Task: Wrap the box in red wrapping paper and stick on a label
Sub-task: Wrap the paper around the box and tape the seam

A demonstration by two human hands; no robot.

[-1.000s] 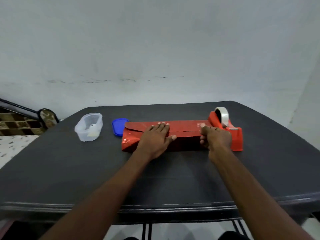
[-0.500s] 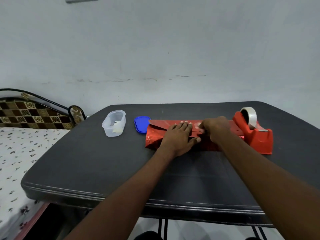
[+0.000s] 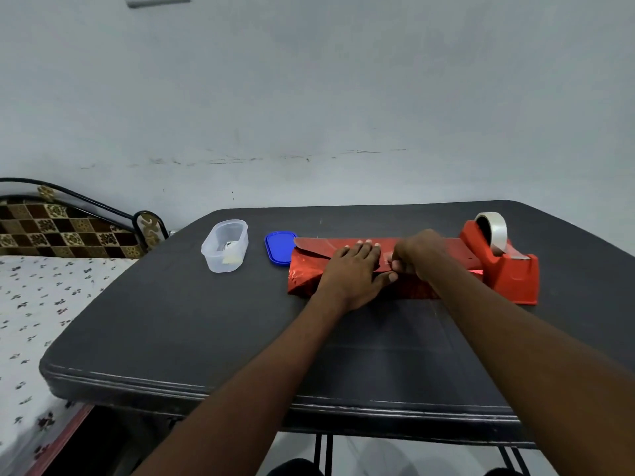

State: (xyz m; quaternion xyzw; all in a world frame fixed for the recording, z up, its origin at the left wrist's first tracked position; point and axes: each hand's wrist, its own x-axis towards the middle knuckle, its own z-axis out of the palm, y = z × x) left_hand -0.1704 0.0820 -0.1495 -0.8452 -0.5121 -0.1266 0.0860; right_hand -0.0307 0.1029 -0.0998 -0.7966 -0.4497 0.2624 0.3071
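A long box wrapped in shiny red paper [image 3: 304, 273] lies on the black table [image 3: 178, 321]. My left hand [image 3: 350, 274] lies flat on top of it, fingers straight, pressing the paper flap down. Just to its right, my right hand [image 3: 414, 254] has its fingers curled and pinches a small strip of clear tape [image 3: 388, 261] at the paper seam. The box's right part is hidden behind my right arm.
A red tape dispenser [image 3: 508, 269] with a clear roll stands right of the box. A blue lid [image 3: 279, 249] and a clear plastic tub [image 3: 225, 245] holding small pieces sit to the left. A bed [image 3: 31, 304] lies beside the table's left edge.
My right hand moved left from the box's right end to the seam beside my left hand. The camera view shifted left, and the bed came into sight.
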